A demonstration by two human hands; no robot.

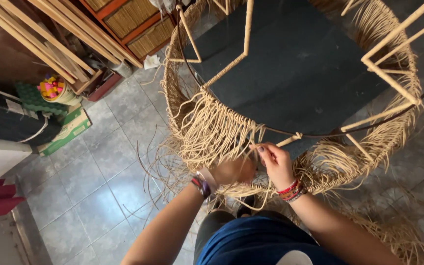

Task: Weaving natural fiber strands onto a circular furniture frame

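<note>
The right hand point(277, 164) is closed in a pinch: thumb and forefinger press together on a few pale fibre strands point(222, 135) where they hang from the dark ring point(320, 135) of the frame point(393, 59), with the other fingers curled in behind. The knuckles face up and the fingertips point toward 10 o'clock. Its wrist carries red and mixed bead bracelets point(291, 190), and the forearm runs down toward 5 o'clock, out of the picture.

The left hand point(234, 171) sits just beside the right, at its 9 o'clock, lower and partly buried in the hanging fringe. It looks loosely cupped around a bundle of strands, but the fibres hide the fingers, so how tightly it is closed cannot be told. A watch point(206, 179) with a light strap and a dark band ring the wrist; the forearm slants down toward 7 o'clock.

The frame is a round, drum-like piece of pale wrapped rods with the dark ring around it, filling the upper right of the view. Strands are knotted along the ring from 9 o'clock round to 3 o'clock, hanging as a shaggy skirt. The hands work at its 6 o'clock edge.

At 9 o'clock on the grey tile floor point(99, 186) lie a green box point(67, 131) and, above it, a bowl point(57, 91) of bright small things. Wooden slats point(50, 39) lean at 11 o'clock.
</note>
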